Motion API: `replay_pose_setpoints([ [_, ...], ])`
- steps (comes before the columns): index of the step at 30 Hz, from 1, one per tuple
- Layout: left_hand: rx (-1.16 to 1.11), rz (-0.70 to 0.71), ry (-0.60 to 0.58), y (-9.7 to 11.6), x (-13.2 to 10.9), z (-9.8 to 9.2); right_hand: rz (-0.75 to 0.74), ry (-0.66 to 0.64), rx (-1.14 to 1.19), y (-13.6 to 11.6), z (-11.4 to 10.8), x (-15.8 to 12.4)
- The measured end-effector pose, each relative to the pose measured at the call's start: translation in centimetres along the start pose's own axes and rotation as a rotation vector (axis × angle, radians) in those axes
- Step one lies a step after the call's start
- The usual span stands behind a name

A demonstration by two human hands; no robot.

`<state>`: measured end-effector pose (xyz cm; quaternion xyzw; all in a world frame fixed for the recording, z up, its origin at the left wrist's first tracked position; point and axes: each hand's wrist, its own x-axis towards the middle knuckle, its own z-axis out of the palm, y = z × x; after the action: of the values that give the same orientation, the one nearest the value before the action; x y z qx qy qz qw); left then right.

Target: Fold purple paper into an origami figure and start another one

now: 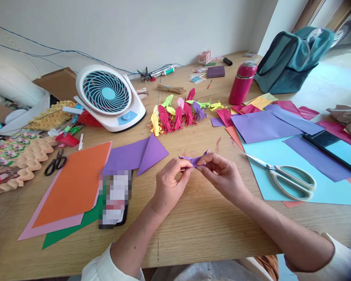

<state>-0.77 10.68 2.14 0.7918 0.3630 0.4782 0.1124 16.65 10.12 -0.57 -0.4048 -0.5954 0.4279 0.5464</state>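
Observation:
My left hand [171, 180] and my right hand [222, 174] meet above the middle of the wooden table [199, 230]. Both pinch a small folded purple paper piece [194, 159] between thumb and fingers, the left at its left end, the right at its right end. The piece is held just above the tabletop. A folded purple sheet [140, 155] lies flat just to the left of my hands. A row of small folded paper figures [178, 113] in pink, yellow, green and purple stands farther back.
Orange, pink and green sheets [73, 187] lie at left beside a phone [114, 203]. Large scissors [289, 177] rest on blue paper [280, 164] at right. A white fan [108, 95], black scissors [55, 162], red bottle [242, 82] and teal bag [292, 58] stand behind.

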Motion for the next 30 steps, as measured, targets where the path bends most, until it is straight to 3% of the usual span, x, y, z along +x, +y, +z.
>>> replay_pose_setpoints([
  [11, -0.01, -0.131, -0.007, 0.63, 0.25, -0.22, -0.1, 0.076, -0.034, -0.48, -0.22, -0.08],
  [21, -0.169, -0.242, -0.071, 0.18, -0.15, -0.3, 0.051, 0.024, 0.283, -0.82, 0.52, 0.52],
  [26, -0.251, -0.352, -0.101, 0.33, 0.09, -0.61, 0.041, 0.031, 0.301, -0.68, 0.44, 0.5],
  [30, -0.228, -0.319, -0.093, 0.33, 0.2, -0.62, 0.013, 0.021, 0.28, -0.32, 0.32, 0.29],
])
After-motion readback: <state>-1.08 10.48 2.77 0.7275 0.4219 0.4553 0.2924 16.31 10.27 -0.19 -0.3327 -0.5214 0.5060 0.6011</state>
